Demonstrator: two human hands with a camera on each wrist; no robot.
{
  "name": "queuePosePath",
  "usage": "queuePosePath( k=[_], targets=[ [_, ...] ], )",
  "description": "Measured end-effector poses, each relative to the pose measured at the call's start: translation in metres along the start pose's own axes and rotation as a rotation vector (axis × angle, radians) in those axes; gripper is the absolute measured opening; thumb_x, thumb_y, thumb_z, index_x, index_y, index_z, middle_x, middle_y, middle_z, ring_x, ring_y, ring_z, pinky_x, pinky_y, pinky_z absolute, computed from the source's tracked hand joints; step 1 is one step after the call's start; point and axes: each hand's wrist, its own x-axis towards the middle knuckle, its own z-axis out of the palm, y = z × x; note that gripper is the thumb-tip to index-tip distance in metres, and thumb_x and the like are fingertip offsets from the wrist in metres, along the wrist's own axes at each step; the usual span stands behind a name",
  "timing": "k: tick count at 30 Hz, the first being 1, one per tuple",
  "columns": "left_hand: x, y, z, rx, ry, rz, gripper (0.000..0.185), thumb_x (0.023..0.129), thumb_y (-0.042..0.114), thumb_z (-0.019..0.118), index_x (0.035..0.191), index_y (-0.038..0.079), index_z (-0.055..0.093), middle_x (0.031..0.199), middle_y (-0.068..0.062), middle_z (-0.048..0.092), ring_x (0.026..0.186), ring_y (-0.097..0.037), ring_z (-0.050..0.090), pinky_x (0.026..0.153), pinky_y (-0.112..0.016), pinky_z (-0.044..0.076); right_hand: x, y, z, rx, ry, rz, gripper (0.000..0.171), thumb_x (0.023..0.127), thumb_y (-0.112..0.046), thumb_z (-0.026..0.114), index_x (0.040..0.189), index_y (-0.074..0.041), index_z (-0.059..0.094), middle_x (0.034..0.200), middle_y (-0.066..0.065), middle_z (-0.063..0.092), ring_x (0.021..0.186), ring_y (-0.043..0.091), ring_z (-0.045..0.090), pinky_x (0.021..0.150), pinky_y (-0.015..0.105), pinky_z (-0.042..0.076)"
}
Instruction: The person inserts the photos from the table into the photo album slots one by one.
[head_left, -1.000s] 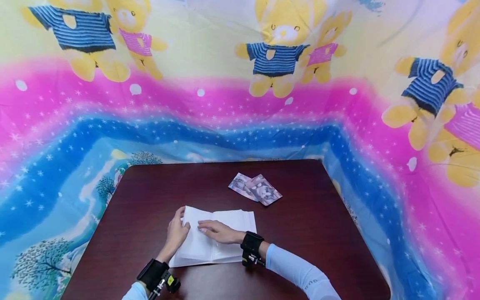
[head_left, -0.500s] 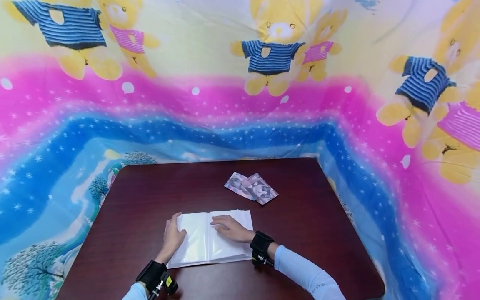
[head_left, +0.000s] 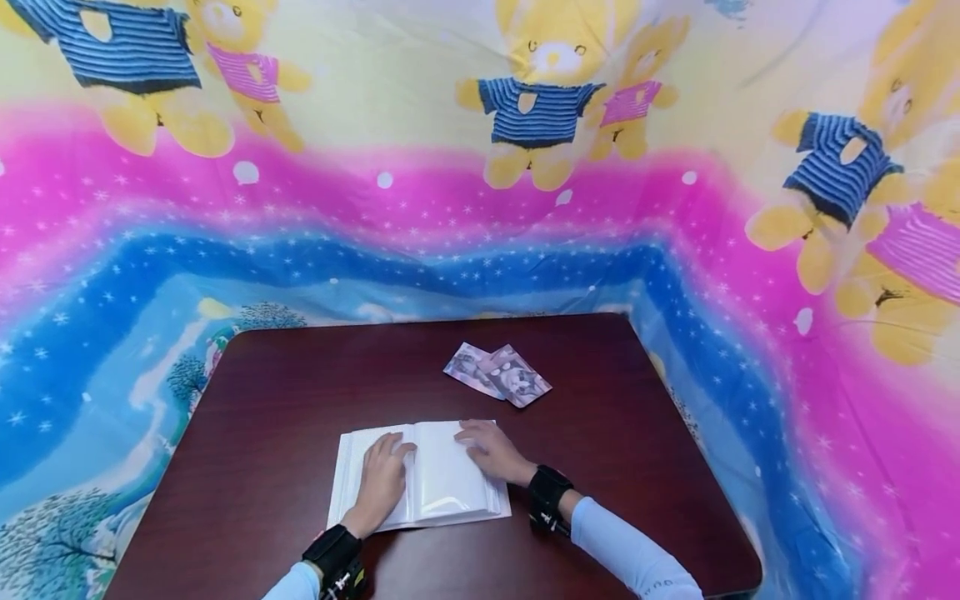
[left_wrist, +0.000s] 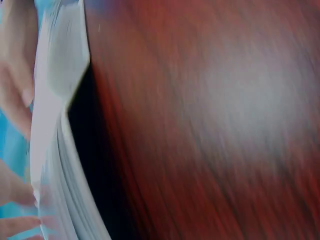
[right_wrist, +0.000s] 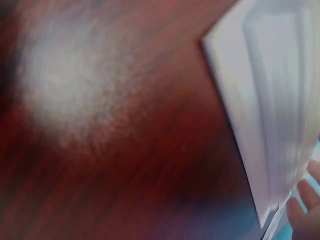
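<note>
A white album (head_left: 438,492) with clear plastic pages lies open on the dark red-brown table (head_left: 285,392), near its front edge. My left hand (head_left: 382,479) lies flat on the left page with straight fingers. My right hand (head_left: 491,446) presses on the upper part of the right page, fingers spread and relaxed. The left wrist view is blurred and shows the album's page edges (left_wrist: 55,150) beside bare table. The right wrist view shows a corner of the album (right_wrist: 270,115) and a fingertip at the lower right.
Two overlapping photo prints (head_left: 498,375) lie on the table behind the album, a little to the right. A bright cloth with teddy bears (head_left: 540,108) hangs around the table on all far sides. The table's right edge (head_left: 712,467) is rounded.
The album has been spread flat and shifted right. My left hand moved from the left page edge onto the page, and my right hand slid right to the right page.
</note>
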Motion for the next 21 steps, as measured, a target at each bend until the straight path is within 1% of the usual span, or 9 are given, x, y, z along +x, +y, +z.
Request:
queuePosePath(
  k=[2, 4, 7, 8, 10, 12, 15, 18, 21],
  targets=[
    [0.003, 0.007, 0.006, -0.039, -0.005, 0.041, 0.029, 0.071, -0.012, 0.069, 0.098, -0.002, 0.071, 0.11, -0.027, 0.062, 0.106, -0.047, 0.057, 0.086, -0.06, 0.045, 0.004, 0.007, -0.008, 0.063, 0.088, 0.025, 0.028, 0.088, 0.004, 0.062, 0.115, 0.001, 0.068, 0.13, 0.024, 0.058, 0.122, 0.04, 0.05, 0.103, 0.054, 0.036],
    [0.005, 0.014, 0.011, -0.067, -0.019, 0.085, 0.025, 0.076, -0.003, 0.074, 0.1, -0.001, 0.07, 0.112, -0.027, 0.063, 0.107, -0.046, 0.057, 0.088, -0.059, 0.045, 0.01, 0.016, -0.018, 0.068, 0.198, 0.063, 0.025, 0.085, 0.007, 0.064, 0.109, 0.003, 0.07, 0.121, 0.024, 0.063, 0.114, 0.04, 0.054, 0.099, 0.052, 0.039],
    [0.004, 0.025, 0.016, -0.095, -0.063, 0.136, 0.025, 0.079, 0.004, 0.076, 0.103, 0.001, 0.069, 0.116, -0.025, 0.063, 0.111, -0.045, 0.057, 0.09, -0.057, 0.045, 0.016, 0.035, -0.035, 0.003, 0.384, 0.15, 0.024, 0.079, 0.012, 0.066, 0.102, 0.007, 0.071, 0.104, 0.024, 0.068, 0.101, 0.04, 0.062, 0.09, 0.049, 0.047],
    [0.003, 0.028, 0.018, -0.097, -0.081, 0.15, 0.026, 0.08, 0.006, 0.076, 0.104, 0.002, 0.069, 0.116, -0.025, 0.063, 0.111, -0.044, 0.057, 0.09, -0.056, 0.046, 0.017, 0.041, -0.042, -0.022, 0.429, 0.197, 0.024, 0.078, 0.013, 0.066, 0.101, 0.007, 0.071, 0.095, 0.024, 0.069, 0.091, 0.042, 0.064, 0.083, 0.049, 0.05],
    [0.0, 0.036, 0.019, -0.102, -0.119, 0.165, 0.025, 0.081, 0.009, 0.076, 0.105, 0.003, 0.069, 0.117, -0.024, 0.063, 0.113, -0.043, 0.057, 0.091, -0.055, 0.046, 0.018, 0.052, -0.053, -0.062, 0.485, 0.32, 0.024, 0.079, 0.013, 0.067, 0.102, 0.007, 0.071, 0.094, 0.025, 0.067, 0.089, 0.044, 0.06, 0.081, 0.049, 0.049],
    [-0.004, 0.042, 0.021, -0.115, -0.155, 0.173, 0.025, 0.082, 0.011, 0.076, 0.105, 0.003, 0.07, 0.117, -0.024, 0.063, 0.114, -0.043, 0.057, 0.091, -0.055, 0.045, 0.017, 0.062, -0.064, -0.09, 0.484, 0.45, 0.025, 0.083, 0.01, 0.067, 0.107, 0.006, 0.071, 0.101, 0.026, 0.063, 0.094, 0.045, 0.055, 0.082, 0.05, 0.046],
    [-0.007, 0.048, 0.022, -0.12, -0.188, 0.183, 0.025, 0.083, 0.012, 0.076, 0.106, 0.004, 0.071, 0.118, -0.024, 0.064, 0.115, -0.042, 0.057, 0.093, -0.054, 0.045, 0.018, 0.073, -0.079, -0.131, 0.399, 0.602, 0.031, 0.089, 0.0, 0.068, 0.12, 0.005, 0.065, 0.122, 0.027, 0.054, 0.109, 0.044, 0.046, 0.089, 0.054, 0.04],
    [-0.008, 0.05, 0.023, -0.107, -0.193, 0.198, 0.026, 0.082, 0.012, 0.077, 0.106, 0.004, 0.071, 0.118, -0.023, 0.064, 0.115, -0.04, 0.057, 0.094, -0.053, 0.044, 0.02, 0.083, -0.091, -0.148, 0.277, 0.675, 0.05, 0.092, -0.014, 0.069, 0.135, 0.006, 0.053, 0.136, 0.029, 0.045, 0.121, 0.046, 0.039, 0.096, 0.058, 0.036],
    [-0.009, 0.05, 0.023, -0.082, -0.204, 0.209, 0.026, 0.084, 0.013, 0.076, 0.107, 0.005, 0.071, 0.12, -0.021, 0.064, 0.116, -0.038, 0.057, 0.095, -0.051, 0.044, 0.02, 0.089, -0.096, -0.149, 0.156, 0.726, 0.067, 0.092, -0.023, 0.071, 0.144, 0.007, 0.041, 0.142, 0.033, 0.037, 0.127, 0.049, 0.032, 0.102, 0.06, 0.031]
  ],
)
